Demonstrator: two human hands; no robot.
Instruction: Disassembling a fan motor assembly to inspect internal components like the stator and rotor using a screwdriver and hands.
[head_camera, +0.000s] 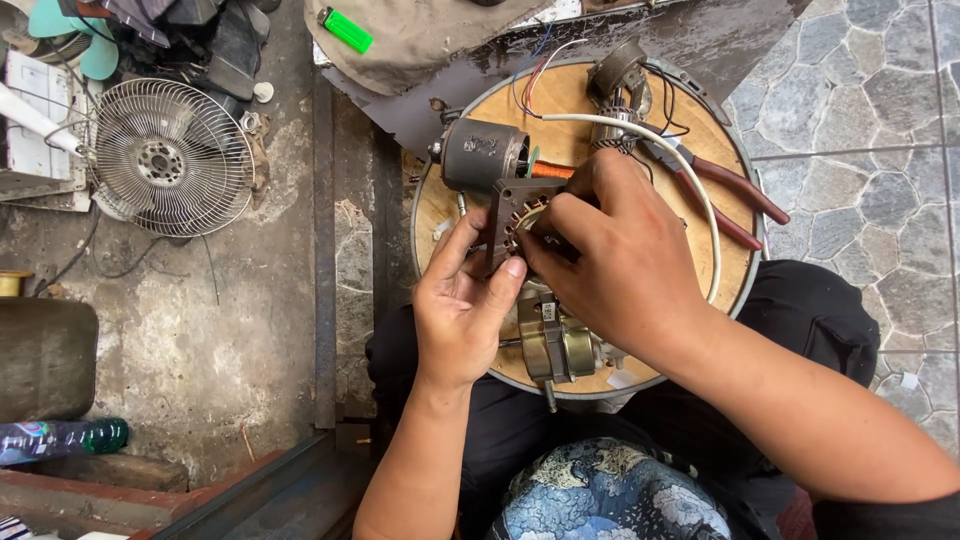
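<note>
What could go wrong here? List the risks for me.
1. The motor core is held between the left hand and right hand above the round wooden board; a slip might drop it onto the motor below.
2. The right hand's fingertips press at the copper winding; thin wires might snap.
3. The pliers lie near the board's edge and might get knocked off.

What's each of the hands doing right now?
Left hand: shut on the dark square metal motor stator, gripping its lower left corner.
Right hand: fingers curled on the same stator.

Pliers (725, 195) lie on round board (440, 215), right of stator (512, 205).
</note>
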